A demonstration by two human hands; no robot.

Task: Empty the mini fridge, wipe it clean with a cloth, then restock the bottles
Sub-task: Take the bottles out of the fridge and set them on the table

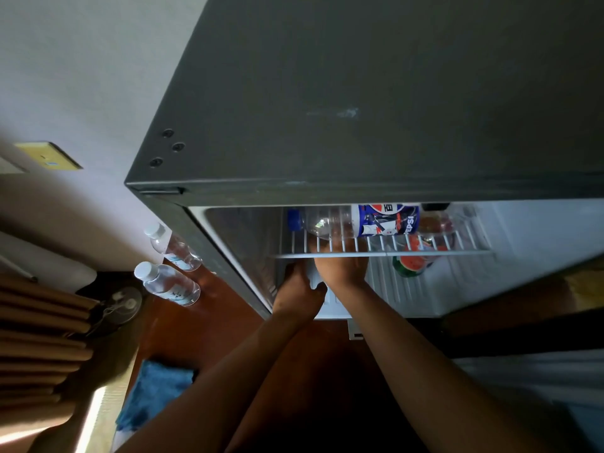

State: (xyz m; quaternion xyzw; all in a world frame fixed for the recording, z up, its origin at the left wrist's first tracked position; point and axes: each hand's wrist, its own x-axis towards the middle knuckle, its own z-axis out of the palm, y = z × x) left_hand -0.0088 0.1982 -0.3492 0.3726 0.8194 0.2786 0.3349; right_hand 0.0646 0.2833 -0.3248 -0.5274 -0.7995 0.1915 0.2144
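The dark mini fridge (327, 93) stands open below me. A Pepsi bottle (385, 220) with a blue cap lies on its side on the white wire shelf (376, 255). Beneath the shelf at the right sits a green drink with a watermelon label (412, 266). Both my hands reach in under the shelf at the left. My left hand (299, 286) curls round a pale clear object (316, 282), probably a bottle. My right hand (341, 266) lies just beside it, its fingers hidden behind the shelf. Two clear water bottles (173, 246) (168, 284) stand on the floor left of the fridge.
A blue cloth (157, 393) lies on the reddish wooden floor (209, 322) at the lower left. A small fan (125, 305) and folded curtains (42, 328) are at the far left. The fridge door (539, 315) hangs open at the right.
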